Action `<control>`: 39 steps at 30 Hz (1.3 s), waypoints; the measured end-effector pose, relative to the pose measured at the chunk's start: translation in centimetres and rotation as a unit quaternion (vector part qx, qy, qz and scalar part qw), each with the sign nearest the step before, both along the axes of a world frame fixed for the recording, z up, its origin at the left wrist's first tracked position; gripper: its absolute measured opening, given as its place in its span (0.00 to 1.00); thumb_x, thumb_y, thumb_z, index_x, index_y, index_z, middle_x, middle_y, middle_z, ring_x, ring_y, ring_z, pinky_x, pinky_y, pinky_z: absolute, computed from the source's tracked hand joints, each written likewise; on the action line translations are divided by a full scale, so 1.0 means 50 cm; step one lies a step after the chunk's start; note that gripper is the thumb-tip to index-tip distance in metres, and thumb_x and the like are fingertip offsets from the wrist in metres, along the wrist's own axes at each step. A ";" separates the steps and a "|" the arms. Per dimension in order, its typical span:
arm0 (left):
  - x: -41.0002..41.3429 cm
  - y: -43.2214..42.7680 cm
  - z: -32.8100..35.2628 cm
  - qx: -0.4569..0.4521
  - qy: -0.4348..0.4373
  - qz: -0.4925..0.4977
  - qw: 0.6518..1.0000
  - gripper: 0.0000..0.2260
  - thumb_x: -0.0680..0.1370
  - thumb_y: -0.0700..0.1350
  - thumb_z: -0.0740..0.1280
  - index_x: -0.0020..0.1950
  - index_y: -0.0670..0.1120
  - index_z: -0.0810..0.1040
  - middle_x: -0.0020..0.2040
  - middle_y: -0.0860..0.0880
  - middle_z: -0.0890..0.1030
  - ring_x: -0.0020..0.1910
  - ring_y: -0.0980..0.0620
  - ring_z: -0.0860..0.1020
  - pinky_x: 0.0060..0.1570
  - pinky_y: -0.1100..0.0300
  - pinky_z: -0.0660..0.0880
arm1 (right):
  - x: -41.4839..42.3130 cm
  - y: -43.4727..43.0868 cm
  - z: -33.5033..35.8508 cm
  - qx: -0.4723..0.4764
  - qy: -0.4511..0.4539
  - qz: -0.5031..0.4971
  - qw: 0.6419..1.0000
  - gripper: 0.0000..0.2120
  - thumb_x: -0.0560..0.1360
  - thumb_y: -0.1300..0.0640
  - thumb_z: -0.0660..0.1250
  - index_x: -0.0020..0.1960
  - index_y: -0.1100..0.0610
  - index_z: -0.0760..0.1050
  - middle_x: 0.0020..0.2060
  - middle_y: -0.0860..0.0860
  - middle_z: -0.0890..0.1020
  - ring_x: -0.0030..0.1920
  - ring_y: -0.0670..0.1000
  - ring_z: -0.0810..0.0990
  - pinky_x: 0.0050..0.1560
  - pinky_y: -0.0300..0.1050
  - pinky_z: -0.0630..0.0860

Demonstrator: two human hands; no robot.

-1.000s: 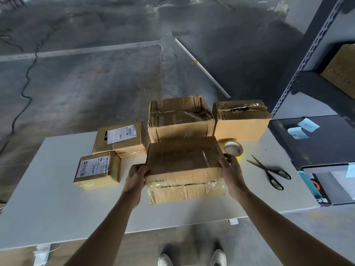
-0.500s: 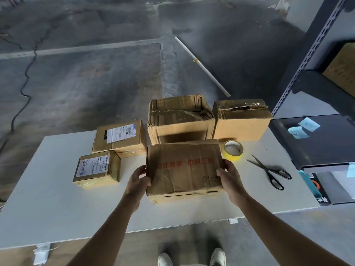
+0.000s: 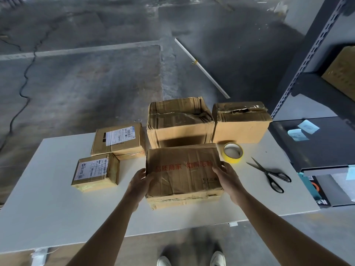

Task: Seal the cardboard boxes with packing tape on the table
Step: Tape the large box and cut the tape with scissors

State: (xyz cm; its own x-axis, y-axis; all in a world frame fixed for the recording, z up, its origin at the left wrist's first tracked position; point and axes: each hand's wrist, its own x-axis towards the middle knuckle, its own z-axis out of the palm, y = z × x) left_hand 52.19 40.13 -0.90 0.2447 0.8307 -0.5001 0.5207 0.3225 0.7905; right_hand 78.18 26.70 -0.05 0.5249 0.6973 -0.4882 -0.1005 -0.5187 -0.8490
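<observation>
On smooth table [image 3: 57,208], creased cardboard box [image 3: 182,169] (rectangular)

Cracked grey concrete floor [image 3: 86,89], pale painted line [image 3: 96,51], white table [image 3: 48,208], dark metal shelving [image 3: 307,54] at right

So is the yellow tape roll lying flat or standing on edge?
Lying flat. The yellow tape roll rests on the table with its round core facing up.

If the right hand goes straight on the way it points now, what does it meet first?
Probably the large box behind; the right hand grips the front box and points past its edge, left of the tape roll. Depth is unclear.
</observation>
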 end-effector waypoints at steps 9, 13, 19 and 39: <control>0.016 0.003 0.023 0.013 -0.042 0.002 0.999 0.16 0.82 0.52 0.62 0.66 0.46 0.71 0.54 0.47 0.82 0.50 0.49 0.82 0.37 0.63 0.78 | -0.006 0.006 0.006 0.015 -0.005 -0.009 1.000 0.14 0.81 0.50 0.63 0.64 0.52 0.67 0.57 0.50 0.77 0.57 0.52 0.75 0.52 0.50 0.73; 0.011 -0.003 0.038 0.031 -0.058 0.016 0.998 0.17 0.83 0.58 0.57 0.65 0.49 0.70 0.56 0.48 0.80 0.51 0.51 0.81 0.35 0.66 0.77 | -0.002 0.008 0.009 0.035 -0.019 -0.013 0.999 0.14 0.81 0.50 0.63 0.63 0.52 0.67 0.56 0.48 0.78 0.56 0.50 0.76 0.50 0.50 0.73; 0.015 -0.010 0.065 0.065 -0.110 -0.002 0.992 0.23 0.76 0.68 0.58 0.60 0.54 0.76 0.49 0.47 0.82 0.48 0.48 0.81 0.41 0.57 0.82 | -0.004 0.017 0.010 0.062 -0.041 -0.046 0.996 0.13 0.81 0.47 0.63 0.58 0.56 0.70 0.51 0.48 0.81 0.51 0.48 0.79 0.41 0.45 0.74; 0.016 -0.016 0.064 -0.005 -0.163 0.076 0.984 0.27 0.78 0.69 0.48 0.69 0.56 0.66 0.63 0.55 0.73 0.61 0.49 0.73 0.62 0.46 0.71 | -0.015 -0.011 0.036 0.155 0.001 -0.019 0.988 0.25 0.81 0.35 0.49 0.51 0.52 0.76 0.38 0.51 0.82 0.38 0.46 0.82 0.35 0.36 0.77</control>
State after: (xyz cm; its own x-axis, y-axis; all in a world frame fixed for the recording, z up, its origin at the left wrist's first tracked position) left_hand 52.98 39.34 2.30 0.2666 0.8654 -0.4243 0.1849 0.3861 0.9037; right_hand 77.44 26.13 1.76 0.5526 0.7936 -0.2548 -0.1166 -0.2291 -0.9664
